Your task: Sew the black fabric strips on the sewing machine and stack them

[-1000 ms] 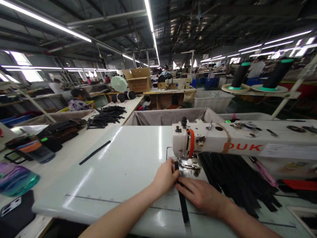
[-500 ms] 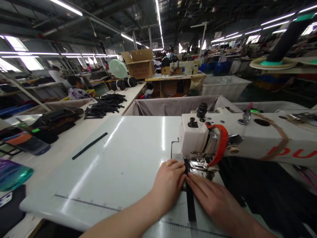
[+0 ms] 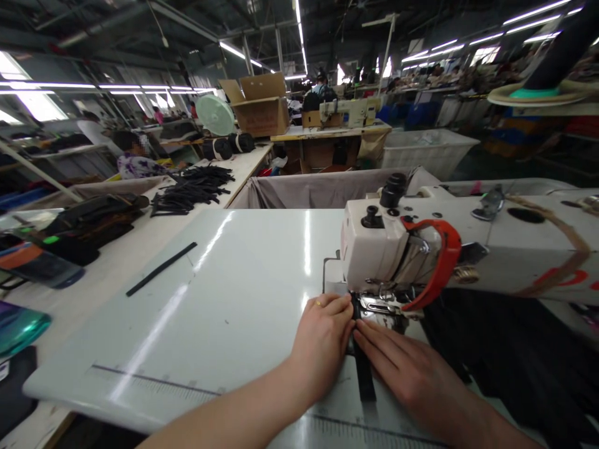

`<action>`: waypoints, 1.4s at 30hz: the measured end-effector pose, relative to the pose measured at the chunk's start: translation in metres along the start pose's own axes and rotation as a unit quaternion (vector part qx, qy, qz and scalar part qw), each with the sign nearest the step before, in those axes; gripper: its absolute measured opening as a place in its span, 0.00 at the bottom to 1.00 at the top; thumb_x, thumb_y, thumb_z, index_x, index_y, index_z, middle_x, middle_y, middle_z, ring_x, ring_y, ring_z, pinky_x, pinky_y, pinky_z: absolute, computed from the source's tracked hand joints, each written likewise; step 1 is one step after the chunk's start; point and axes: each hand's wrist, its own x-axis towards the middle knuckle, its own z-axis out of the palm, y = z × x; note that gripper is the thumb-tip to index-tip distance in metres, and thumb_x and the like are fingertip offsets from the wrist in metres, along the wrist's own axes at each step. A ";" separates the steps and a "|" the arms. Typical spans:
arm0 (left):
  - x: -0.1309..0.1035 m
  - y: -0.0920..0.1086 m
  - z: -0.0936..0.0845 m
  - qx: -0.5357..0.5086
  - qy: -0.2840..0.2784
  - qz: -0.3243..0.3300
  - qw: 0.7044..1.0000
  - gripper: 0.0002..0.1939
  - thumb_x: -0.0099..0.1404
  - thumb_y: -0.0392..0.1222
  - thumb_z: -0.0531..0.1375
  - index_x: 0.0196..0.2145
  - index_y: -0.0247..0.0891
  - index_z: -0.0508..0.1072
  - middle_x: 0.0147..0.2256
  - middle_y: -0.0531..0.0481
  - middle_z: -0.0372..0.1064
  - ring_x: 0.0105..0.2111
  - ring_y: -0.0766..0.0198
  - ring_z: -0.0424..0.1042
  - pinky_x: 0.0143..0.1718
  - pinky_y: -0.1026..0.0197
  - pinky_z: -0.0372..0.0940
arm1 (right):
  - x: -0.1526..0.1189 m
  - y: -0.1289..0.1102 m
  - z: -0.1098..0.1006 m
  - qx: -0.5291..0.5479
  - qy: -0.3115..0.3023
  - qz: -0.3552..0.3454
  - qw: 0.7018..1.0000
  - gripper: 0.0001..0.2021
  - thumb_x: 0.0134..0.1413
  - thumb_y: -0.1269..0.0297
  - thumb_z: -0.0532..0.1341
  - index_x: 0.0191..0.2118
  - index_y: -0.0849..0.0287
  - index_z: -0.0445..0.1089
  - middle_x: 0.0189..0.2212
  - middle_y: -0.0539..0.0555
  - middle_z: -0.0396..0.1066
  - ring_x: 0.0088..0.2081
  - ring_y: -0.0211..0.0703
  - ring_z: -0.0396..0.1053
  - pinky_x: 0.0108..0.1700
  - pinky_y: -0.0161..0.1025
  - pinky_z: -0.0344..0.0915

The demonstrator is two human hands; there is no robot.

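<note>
A black strip (image 3: 365, 377) lies lengthwise under the needle area of a white sewing machine (image 3: 374, 243) with an orange guard. My left hand (image 3: 322, 333), a yellow ring on one finger, presses the strip from the left with its fingers together and curled. On the right, my right hand (image 3: 407, 368) rests beside the strip, fingers straight and laid flat, their tips at its edge just before the metal presser foot (image 3: 377, 305). Both hands' fingertips nearly meet over the strip.
Another black strip (image 3: 161, 269) lies on the glossy table (image 3: 243, 299) at left. Black fabric (image 3: 515, 349) is right of my right hand. Farther back are a pile of black strips (image 3: 191, 187), a cardboard box (image 3: 262, 106) and a seated person (image 3: 135, 156).
The black strip's near end has moved slightly forward, toward the machine. My hands keep their places at the strip. The whole view has shifted a little.
</note>
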 end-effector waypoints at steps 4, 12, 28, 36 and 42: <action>-0.001 0.001 0.001 0.006 -0.004 -0.001 1.000 0.09 0.71 0.34 0.54 0.42 0.36 0.75 0.52 0.46 0.73 0.50 0.55 0.70 0.53 0.50 0.66 | -0.003 0.001 -0.001 0.017 0.000 -0.004 1.000 0.20 0.60 0.80 0.48 0.50 0.68 0.73 0.48 0.61 0.75 0.50 0.46 0.72 0.49 0.39 0.71; -0.003 -0.001 0.000 -0.009 -0.004 -0.005 1.000 0.10 0.70 0.35 0.56 0.47 0.38 0.74 0.53 0.45 0.72 0.52 0.54 0.69 0.54 0.48 0.66 | -0.008 0.001 -0.003 0.017 -0.004 -0.017 1.000 0.20 0.58 0.80 0.49 0.50 0.68 0.73 0.49 0.61 0.75 0.51 0.47 0.72 0.49 0.40 0.71; -0.001 0.002 0.007 0.059 -0.021 -0.004 0.998 0.08 0.70 0.33 0.57 0.46 0.36 0.72 0.52 0.43 0.72 0.54 0.55 0.68 0.55 0.51 0.65 | -0.010 0.000 0.001 0.027 -0.021 0.005 0.999 0.21 0.53 0.81 0.52 0.52 0.69 0.72 0.50 0.63 0.74 0.53 0.46 0.70 0.53 0.39 0.70; -0.003 0.004 0.007 0.039 -0.018 -0.019 0.999 0.08 0.70 0.33 0.56 0.44 0.37 0.73 0.52 0.44 0.71 0.54 0.54 0.67 0.54 0.48 0.65 | -0.011 0.001 -0.002 0.027 -0.027 0.003 0.999 0.22 0.53 0.80 0.51 0.52 0.70 0.71 0.51 0.64 0.73 0.53 0.46 0.71 0.52 0.40 0.71; 0.000 0.002 0.006 0.029 -0.010 -0.027 0.999 0.08 0.70 0.33 0.55 0.41 0.38 0.73 0.50 0.44 0.72 0.52 0.53 0.68 0.53 0.47 0.65 | -0.007 0.005 -0.004 0.044 -0.024 0.026 0.998 0.22 0.54 0.81 0.51 0.53 0.68 0.70 0.49 0.62 0.74 0.51 0.45 0.71 0.49 0.39 0.72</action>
